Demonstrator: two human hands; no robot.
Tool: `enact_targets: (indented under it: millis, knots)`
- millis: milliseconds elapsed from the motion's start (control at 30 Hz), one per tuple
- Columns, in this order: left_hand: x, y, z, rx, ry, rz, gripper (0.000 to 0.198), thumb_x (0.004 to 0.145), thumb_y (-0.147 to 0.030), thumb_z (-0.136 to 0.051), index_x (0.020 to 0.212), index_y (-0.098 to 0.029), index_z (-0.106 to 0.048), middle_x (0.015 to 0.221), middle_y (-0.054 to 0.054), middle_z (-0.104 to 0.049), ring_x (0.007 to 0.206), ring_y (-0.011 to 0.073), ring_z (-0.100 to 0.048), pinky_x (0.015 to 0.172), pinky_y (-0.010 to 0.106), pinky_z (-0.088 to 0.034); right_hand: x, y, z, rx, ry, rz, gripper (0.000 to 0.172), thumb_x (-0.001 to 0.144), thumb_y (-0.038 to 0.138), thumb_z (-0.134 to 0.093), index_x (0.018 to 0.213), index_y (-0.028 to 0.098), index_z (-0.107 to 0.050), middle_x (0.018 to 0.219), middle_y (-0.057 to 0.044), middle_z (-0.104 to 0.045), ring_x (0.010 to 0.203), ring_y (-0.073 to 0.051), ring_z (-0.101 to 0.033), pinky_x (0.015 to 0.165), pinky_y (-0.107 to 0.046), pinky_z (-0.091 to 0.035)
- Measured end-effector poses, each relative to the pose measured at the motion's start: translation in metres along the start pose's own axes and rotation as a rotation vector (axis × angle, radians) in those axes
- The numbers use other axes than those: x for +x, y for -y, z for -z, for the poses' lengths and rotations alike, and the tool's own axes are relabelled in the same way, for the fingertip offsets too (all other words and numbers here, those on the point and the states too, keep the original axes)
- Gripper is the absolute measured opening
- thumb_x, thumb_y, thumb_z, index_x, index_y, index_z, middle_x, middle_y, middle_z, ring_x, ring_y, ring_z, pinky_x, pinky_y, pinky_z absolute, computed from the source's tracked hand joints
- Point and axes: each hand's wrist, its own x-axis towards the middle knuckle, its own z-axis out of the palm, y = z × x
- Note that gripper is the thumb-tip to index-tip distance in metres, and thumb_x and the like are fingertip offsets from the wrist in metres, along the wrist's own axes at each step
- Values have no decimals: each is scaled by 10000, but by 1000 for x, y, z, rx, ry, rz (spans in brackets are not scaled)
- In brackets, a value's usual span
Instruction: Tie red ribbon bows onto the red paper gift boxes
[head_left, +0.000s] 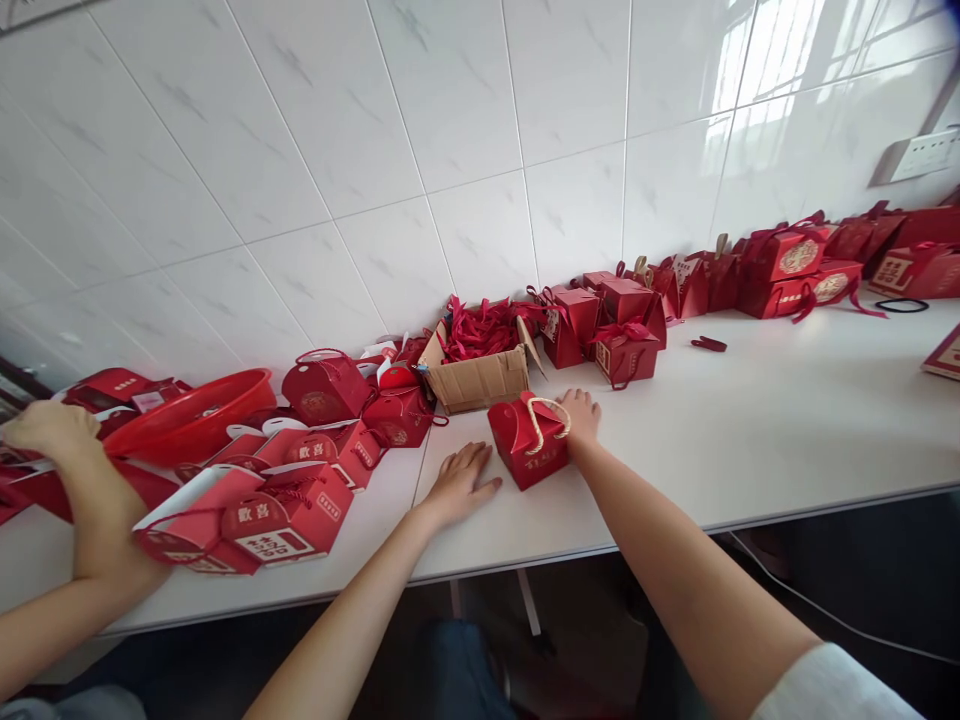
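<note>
A small red gift box [529, 450] with a cream rope handle [537, 425] stands upright near the table's front edge, its top folded closed. Palm down on the white tabletop, my left hand [463, 484] lies just left of the box, fingers spread and nothing in them. My right hand [581, 415] rests at the box's right side, against or very close to it. Its fingers stretch forward over the table, and the box hides part of the hand. Behind the box is an open cardboard carton [480, 380] heaped with dark red ribbons [487, 330].
Finished-looking red boxes [289, 515] crowd the left, around a red plastic basin [199, 410]. Another person's hand [52, 430] reaches in there. More red boxes [626, 355] line the tiled wall. A dark red clip-like item [709, 344] and black ring [901, 305] lie rightward.
</note>
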Motion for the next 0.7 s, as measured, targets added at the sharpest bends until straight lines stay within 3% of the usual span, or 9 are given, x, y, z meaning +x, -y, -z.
enact_targets:
  millis: [67,133,200,300,433,533,633,700]
  knots:
    - [12,0,1,78,65,50,538,906,-464,-365,1397,-245,-379,1525,67,-311,1433,256,-210,1165,468,-170,12,-5,10,79,-60,-56,491,924,219,-205,1284,85,-509,1323,-208,-484,1227,-290,-466,1008,-450,-347]
    - [25,0,0,138,102,109,555,931,-479,-264,1439,-262,-308,1559,39,-229,1450,247,-148,1167,485,-138,26,-10,24,148,-121,-78,493,909,202,-191,1244,80,-531,1226,-228,-542,1105,-298,-551,901,-432,-430]
    - [40,-1,-2,142,93,142,579,926,-505,-248,1449,-261,-287,1566,41,-204,1451,264,-136,1157,511,-130,41,-12,40,202,-190,-41,486,903,201,-190,1201,72,-552,1176,-233,-561,1063,-297,-569,858,-402,-455]
    - [60,-2,-5,147,34,165,570,917,-499,-260,1428,-254,-328,1544,61,-260,1427,289,-181,1131,530,-152,63,1,65,259,-302,118,419,909,238,-263,1193,93,-535,1195,-193,-554,1117,-260,-535,925,-353,-433]
    - [79,-5,-6,154,-82,202,504,890,-491,-327,1315,-262,-471,1400,92,-435,1276,317,-362,1031,512,-287,87,53,91,262,-400,376,399,903,287,-395,1270,136,-443,1281,-139,-494,1184,-204,-480,983,-295,-405]
    - [87,-3,-7,137,-156,246,465,873,-481,-369,1233,-233,-528,1288,108,-496,1177,308,-417,978,473,-330,101,100,93,55,-292,593,350,920,220,-356,1244,137,-461,1319,-151,-450,1149,-193,-508,971,-294,-415]
    - [89,1,-10,116,-199,266,444,868,-475,-394,1205,-223,-534,1251,104,-506,1159,291,-418,985,454,-323,110,135,77,-83,-132,650,311,914,245,-427,1184,130,-531,1213,-167,-537,1107,-251,-546,963,-375,-422]
    - [89,3,-12,110,-211,265,431,865,-472,-406,1191,-223,-539,1245,101,-507,1153,287,-420,984,449,-326,115,148,60,-140,-16,664,466,846,339,-586,1260,141,-504,1201,-178,-561,1136,-308,-535,985,-455,-397]
